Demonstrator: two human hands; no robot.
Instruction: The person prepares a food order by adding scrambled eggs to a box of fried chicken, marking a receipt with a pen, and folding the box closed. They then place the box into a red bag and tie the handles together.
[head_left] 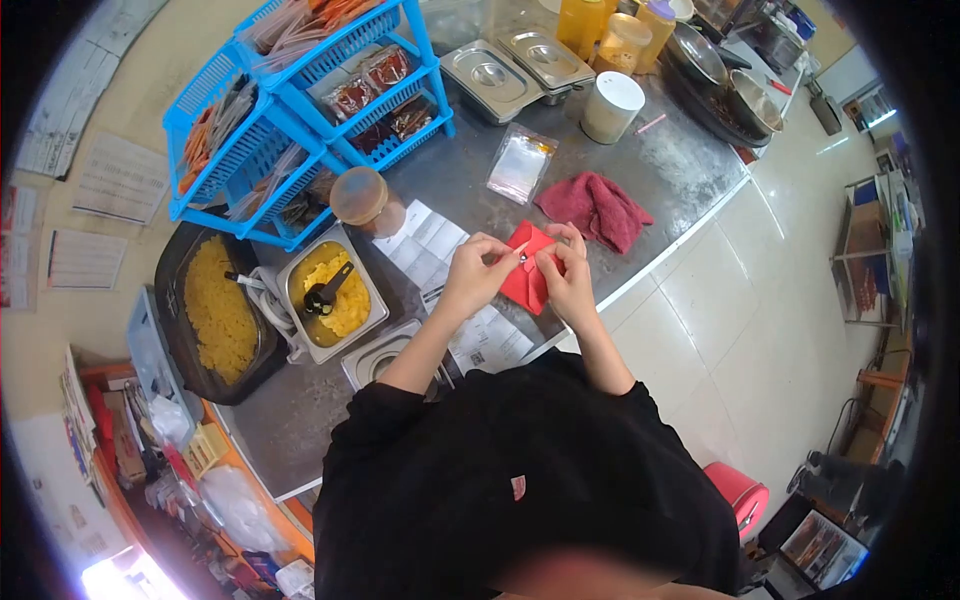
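A small red folded packet is between my hands near the table's front edge, with a small dark-and-light spot at its middle. My left hand pinches it from the left, thumb and fingertips together close to that spot. On the other side my right hand grips its right edge, fingers bent round it. Exactly what lies between the fingertips is too small to make out. Below and left of the packet are printed paper slips. A dark red cloth lies crumpled just beyond my right hand.
Left of me stand a steel pan of yellow food with a black scoop and a black tray. Blue basket racks rise behind. Clear sachets, a white-lidded jar and lidded steel pans sit farther back.
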